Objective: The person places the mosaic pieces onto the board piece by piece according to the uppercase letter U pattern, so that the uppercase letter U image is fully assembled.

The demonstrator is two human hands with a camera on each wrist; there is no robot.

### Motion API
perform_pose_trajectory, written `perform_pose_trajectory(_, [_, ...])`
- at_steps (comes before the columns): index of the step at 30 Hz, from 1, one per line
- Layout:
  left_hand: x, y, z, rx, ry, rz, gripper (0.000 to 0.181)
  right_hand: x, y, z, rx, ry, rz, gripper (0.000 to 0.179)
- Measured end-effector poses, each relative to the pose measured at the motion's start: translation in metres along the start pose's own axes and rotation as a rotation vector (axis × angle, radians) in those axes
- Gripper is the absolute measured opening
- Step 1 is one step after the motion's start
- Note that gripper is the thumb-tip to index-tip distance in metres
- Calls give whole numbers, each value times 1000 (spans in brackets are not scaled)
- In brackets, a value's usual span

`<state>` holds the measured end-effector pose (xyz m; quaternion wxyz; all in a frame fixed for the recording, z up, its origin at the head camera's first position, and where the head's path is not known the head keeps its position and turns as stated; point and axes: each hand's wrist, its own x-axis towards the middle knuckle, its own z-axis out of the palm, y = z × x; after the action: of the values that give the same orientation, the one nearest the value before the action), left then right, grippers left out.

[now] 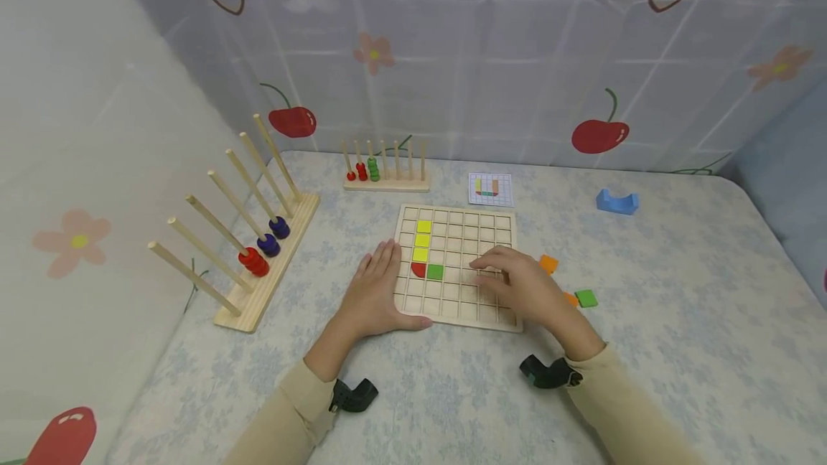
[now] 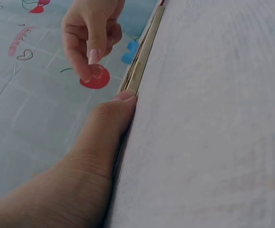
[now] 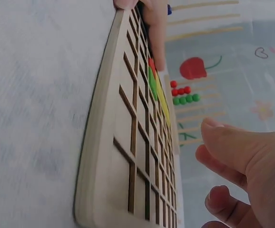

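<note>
A wooden grid board [image 1: 452, 311] lies on the table. In its left part a column of yellow square tiles [image 1: 422, 240] runs down to a red rounded tile [image 1: 418, 270], with a green square tile [image 1: 436, 273] beside that. My left hand [image 1: 375, 298] rests at the board's left side, fingers straight along the edge and thumb at the near-left corner. Over the right half of the board hovers my right hand [image 1: 517, 282], its fingers bent; in the right wrist view the thumb [image 3: 223, 137] and fingers stand apart with nothing between them.
Right of the board lie orange tiles [image 1: 548, 264] and a loose green tile [image 1: 586, 298]. A pattern card [image 1: 490, 189] sits behind it. A large peg rack [image 1: 297, 221] with rings stands left, a smaller one [image 1: 388, 184] at the back. A blue block [image 1: 617, 202] is back right.
</note>
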<state>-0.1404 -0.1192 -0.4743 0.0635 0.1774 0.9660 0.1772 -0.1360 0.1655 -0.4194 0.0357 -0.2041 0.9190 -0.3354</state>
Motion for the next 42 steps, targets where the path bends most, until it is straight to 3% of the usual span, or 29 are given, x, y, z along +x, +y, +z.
perform_pose_trajectory(9, [0, -2, 1, -15, 8, 9, 145, -31, 34, -31, -77, 95, -1, 25])
perform_pose_trajectory(26, [1, -2, 2, -8, 3, 7, 145, -81, 79, -60, -178, 209, 138, 20])
perform_pose_trajectory(33, [0, -2, 1, -9, -2, 2, 145, -89, 88, -63, -185, 214, 142, 18])
perform_pose_trajectory(42, [1, -1, 1, -11, 0, 3, 145, -92, 94, -64, -197, 162, 174, 22])
